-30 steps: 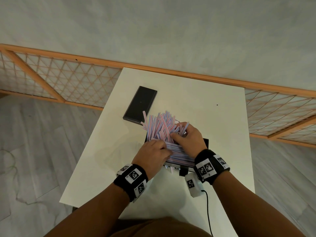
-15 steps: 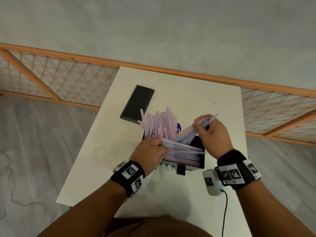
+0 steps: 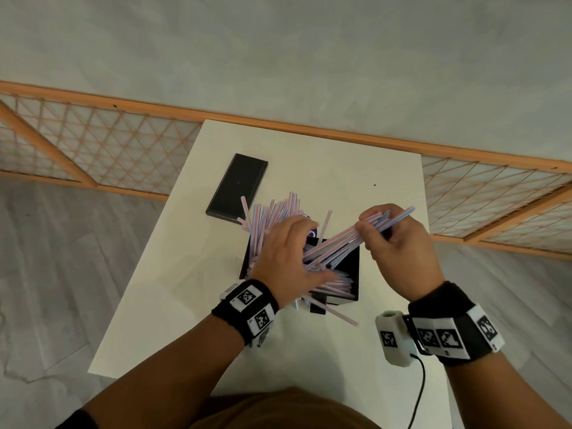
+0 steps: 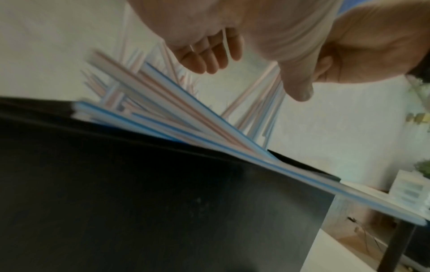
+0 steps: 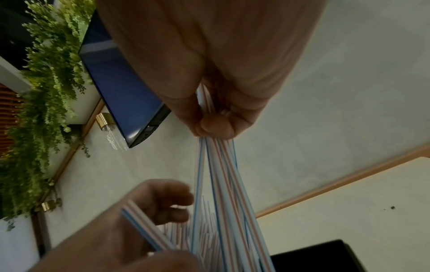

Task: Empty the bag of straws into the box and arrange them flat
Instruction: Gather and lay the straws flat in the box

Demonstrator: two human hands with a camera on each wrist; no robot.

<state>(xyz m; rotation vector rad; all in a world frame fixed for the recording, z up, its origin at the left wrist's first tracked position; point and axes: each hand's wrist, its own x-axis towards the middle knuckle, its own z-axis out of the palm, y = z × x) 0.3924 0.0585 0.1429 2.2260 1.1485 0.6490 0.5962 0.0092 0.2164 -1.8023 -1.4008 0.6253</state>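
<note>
A black box (image 3: pixel 353 267) stands on the white table (image 3: pixel 309 150), with pink-and-blue striped straws (image 3: pixel 272 218) fanning out over its far-left rim and others lying flat inside. My right hand (image 3: pixel 368 222) pinches a bundle of straws (image 3: pixel 334 243) by its upper end, slanting up and right out of the box. My left hand (image 3: pixel 309 252) hovers over the box with relaxed, slightly curved fingers. The bundle's lower end (image 5: pixel 139 230) runs between its thumb and fingers. In the left wrist view the box wall (image 4: pixel 163 202) fills the frame and straws (image 4: pixel 186 117) jut over its rim.
A flat black rectangle (image 3: pixel 236 185), like a lid, lies at the far left of the table. One loose straw (image 3: pixel 340 315) pokes out past the box's near side. A bit of purple print (image 3: pixel 313 234) shows behind my left hand. Wooden lattice panels (image 3: pixel 93 144) flank the table.
My right hand has pulled a bundle of straws up and to the right, out of the pile. My left hand has lifted off the straws it was pressing in the box.
</note>
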